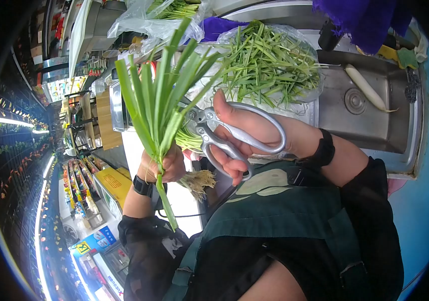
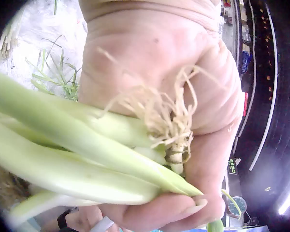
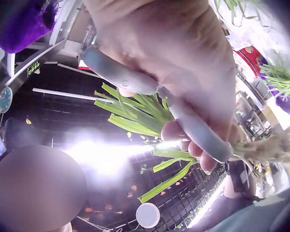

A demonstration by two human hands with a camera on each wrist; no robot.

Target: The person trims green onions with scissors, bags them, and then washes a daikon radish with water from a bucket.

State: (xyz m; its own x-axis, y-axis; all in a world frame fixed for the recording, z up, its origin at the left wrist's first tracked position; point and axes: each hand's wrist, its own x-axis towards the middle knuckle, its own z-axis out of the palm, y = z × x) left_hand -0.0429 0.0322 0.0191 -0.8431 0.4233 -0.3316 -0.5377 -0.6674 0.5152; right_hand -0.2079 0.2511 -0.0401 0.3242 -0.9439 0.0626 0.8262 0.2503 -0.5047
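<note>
My left hand [image 1: 164, 163] grips a bunch of green garlic [image 1: 156, 108], its long flat leaves fanned upward and cut square at several tips. Pale hairy roots [image 1: 199, 183] stick out below that hand, and one leaf [image 1: 166, 205] hangs down past the wrist. In the left wrist view, white-green stalks [image 2: 87, 179] cross the fingers, with dry roots [image 2: 176, 130] against the palm. My right hand [image 1: 254, 123] holds grey metal scissors [image 1: 205, 115], fingers through the lower loop, thumb raised by the upper loop. The leaves partly hide the scissor blades.
A heap of loose green leaves [image 1: 274, 65] lies on clear plastic behind my right hand. To the right is a steel sink [image 1: 334, 110] with a white radish [image 1: 365, 85] in it. Purple cloth [image 1: 370, 20] hangs at the top right; a plastic bag [image 1: 139, 22] of greens lies at the top.
</note>
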